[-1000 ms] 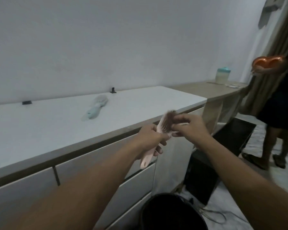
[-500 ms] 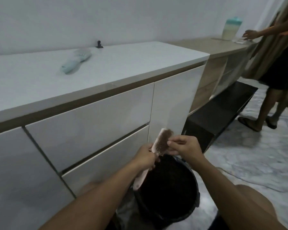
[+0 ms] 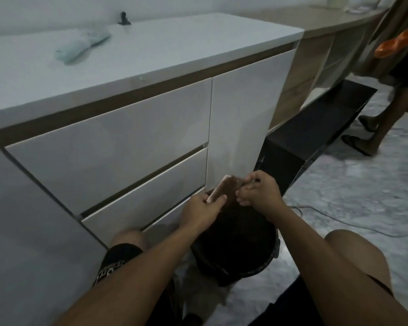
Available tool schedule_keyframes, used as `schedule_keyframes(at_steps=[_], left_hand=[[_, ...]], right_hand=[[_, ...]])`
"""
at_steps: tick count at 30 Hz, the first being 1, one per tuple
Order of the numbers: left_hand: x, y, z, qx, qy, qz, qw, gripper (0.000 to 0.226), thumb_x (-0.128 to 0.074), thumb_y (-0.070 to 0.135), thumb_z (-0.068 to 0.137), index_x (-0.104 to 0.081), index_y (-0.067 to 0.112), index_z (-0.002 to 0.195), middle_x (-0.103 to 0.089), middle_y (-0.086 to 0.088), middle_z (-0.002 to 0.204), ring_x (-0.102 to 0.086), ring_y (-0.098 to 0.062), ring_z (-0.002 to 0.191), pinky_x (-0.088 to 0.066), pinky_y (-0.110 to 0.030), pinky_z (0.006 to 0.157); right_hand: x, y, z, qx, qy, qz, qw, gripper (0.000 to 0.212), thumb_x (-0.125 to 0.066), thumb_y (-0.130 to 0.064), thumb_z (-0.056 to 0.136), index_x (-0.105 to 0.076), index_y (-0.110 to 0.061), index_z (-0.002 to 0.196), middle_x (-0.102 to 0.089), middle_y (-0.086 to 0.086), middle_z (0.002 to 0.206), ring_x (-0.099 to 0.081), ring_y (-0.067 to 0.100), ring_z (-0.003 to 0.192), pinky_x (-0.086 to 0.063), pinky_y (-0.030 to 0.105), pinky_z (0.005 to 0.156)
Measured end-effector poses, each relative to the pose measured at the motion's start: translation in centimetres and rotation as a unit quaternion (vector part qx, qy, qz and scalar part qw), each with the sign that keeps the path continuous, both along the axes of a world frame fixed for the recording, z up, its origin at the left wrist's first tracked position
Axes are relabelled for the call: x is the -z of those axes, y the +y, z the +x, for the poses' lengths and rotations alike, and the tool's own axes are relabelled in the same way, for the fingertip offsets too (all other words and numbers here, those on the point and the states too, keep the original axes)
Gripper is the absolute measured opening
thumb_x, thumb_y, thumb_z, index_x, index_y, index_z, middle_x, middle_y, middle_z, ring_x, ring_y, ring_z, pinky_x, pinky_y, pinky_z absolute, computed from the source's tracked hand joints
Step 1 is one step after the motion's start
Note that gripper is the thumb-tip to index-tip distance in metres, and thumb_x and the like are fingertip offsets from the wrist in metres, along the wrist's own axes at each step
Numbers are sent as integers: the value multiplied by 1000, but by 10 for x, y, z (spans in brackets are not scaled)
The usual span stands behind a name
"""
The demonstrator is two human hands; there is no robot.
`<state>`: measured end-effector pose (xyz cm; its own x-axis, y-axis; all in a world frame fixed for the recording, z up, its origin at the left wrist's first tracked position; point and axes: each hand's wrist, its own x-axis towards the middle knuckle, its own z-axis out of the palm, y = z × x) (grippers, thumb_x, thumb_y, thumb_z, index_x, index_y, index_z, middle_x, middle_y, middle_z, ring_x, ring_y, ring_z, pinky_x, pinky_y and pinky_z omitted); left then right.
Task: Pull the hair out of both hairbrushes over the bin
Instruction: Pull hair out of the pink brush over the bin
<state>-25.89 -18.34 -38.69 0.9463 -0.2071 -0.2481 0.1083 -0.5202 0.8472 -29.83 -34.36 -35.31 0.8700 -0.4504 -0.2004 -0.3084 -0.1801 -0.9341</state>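
My left hand [image 3: 201, 211] grips the handle of a pink hairbrush [image 3: 219, 190], holding it over a black bin [image 3: 236, 250] on the floor. Brown hair [image 3: 233, 185] clings to the brush's bristles. My right hand [image 3: 257, 191] pinches that hair with its fingertips, right beside the brush head. A second, pale green hairbrush [image 3: 80, 44] lies on the white cabinet top [image 3: 151, 50], far up and to the left of my hands.
White drawer fronts [image 3: 118, 142] stand just behind the bin. A low black shelf [image 3: 316, 128] runs to the right along the wall. A person's legs [image 3: 386, 118] stand at the far right on the marble floor. A thin cable [image 3: 339, 220] lies across the floor.
My view and both hands have dropped from counter height to just above the bin. The other person at the right has shifted farther right.
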Motion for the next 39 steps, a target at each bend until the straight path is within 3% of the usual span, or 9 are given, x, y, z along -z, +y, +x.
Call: schedule_keyframes(at_steps=[6,12,16,20,24,27,29,32,39], left_hand=[[5,-3,-1,2,15,0,1000,57,-55,72,58,-67,18,69,-68,-10,62,-70,-36,70,-57,-41,65],[10,-3,-3,44,-57,62,995,41,-59,60,73,-68,20,77,-73,-7,77,-70,-27,80,-55,-35,72],[14,-2,-3,48,-73,85,993,42,-63,58,76,-53,22,57,-71,-8,77,-68,-29,82,-52,-34,71],[16,3,-1,48,-57,83,994,42,-63,56,79,-53,21,58,-64,-5,71,-68,-29,84,-48,-32,70],[12,2,-1,51,-62,93,992,42,-63,56,80,-53,20,61,-64,-4,71,-67,-30,84,-47,-32,69],[12,1,-3,60,-88,107,989,40,-63,58,78,-58,19,67,-70,-7,78,-67,-30,84,-51,-35,70],[10,1,-5,66,-98,116,986,39,-62,59,78,-63,19,74,-71,-6,80,-67,-28,84,-52,-34,71],[11,3,-5,71,-92,124,986,41,-63,58,79,-59,18,69,-68,-4,77,-66,-28,84,-48,-33,69],[9,7,-1,63,-44,95,992,45,-64,57,79,-51,19,59,-57,-1,65,-66,-29,81,-44,-30,65]], right_hand=[[8,-5,2,92,27,-119,988,14,-68,-4,78,-63,-14,87,-69,5,68,-72,23,67,-61,47,68],[6,-2,-5,-37,8,-77,996,42,-72,-32,82,-62,-21,121,-66,2,106,-68,18,90,-62,35,66],[12,-4,-3,11,-25,-170,985,14,-74,-11,80,-78,-16,92,-76,5,82,-70,14,71,-61,39,76],[9,-11,-2,97,-21,-166,981,16,-69,-5,80,-75,-19,78,-70,-2,66,-67,10,63,-56,23,66],[14,-12,-1,83,22,-154,984,4,-69,-22,78,-71,-23,80,-70,-2,73,-69,19,77,-59,39,78],[18,-9,-2,11,30,-86,996,33,-71,-39,77,-68,-23,105,-69,3,94,-69,23,89,-61,37,62],[17,-6,-5,-30,6,-95,995,32,-74,-26,81,-70,-21,112,-70,4,100,-69,22,92,-60,31,58],[17,-9,-4,31,-9,-148,988,15,-74,-9,79,-77,-23,83,-75,4,76,-71,18,73,-61,41,75],[18,-16,-2,103,39,-161,981,23,-65,-7,79,-67,-28,70,-71,-1,82,-67,19,84,-57,38,83]])
